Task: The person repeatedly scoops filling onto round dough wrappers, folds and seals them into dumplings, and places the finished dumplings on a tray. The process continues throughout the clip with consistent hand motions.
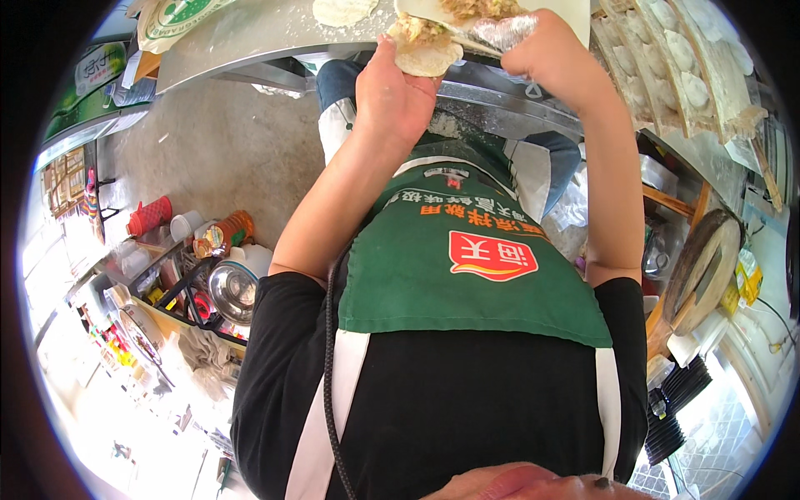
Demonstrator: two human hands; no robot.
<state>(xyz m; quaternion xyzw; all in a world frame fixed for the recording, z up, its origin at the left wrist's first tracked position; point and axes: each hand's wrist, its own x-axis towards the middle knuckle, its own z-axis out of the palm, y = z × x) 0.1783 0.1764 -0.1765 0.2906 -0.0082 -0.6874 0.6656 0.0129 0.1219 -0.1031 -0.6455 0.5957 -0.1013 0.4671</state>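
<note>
My left hand is raised at the table's edge, its fingers curled under a round dough wrapper. A lump of pale minced filling sits on the wrapper's far part. To the right, my right hand is closed round a thin, light-coloured stick, whose tip reaches the filling on the wrapper. A whitish crinkled surface shows beside its fingers; I cannot tell what it is. Just beyond both hands is a white tray with more filling in it. Another flat dough wrapper lies on the floury table to the left.
The metal table runs along the far side, with a printed bag at its left. Stacked trays of pale dumplings stand on the right. A round wooden board leans lower right. Left are a steel bowl and a red basket.
</note>
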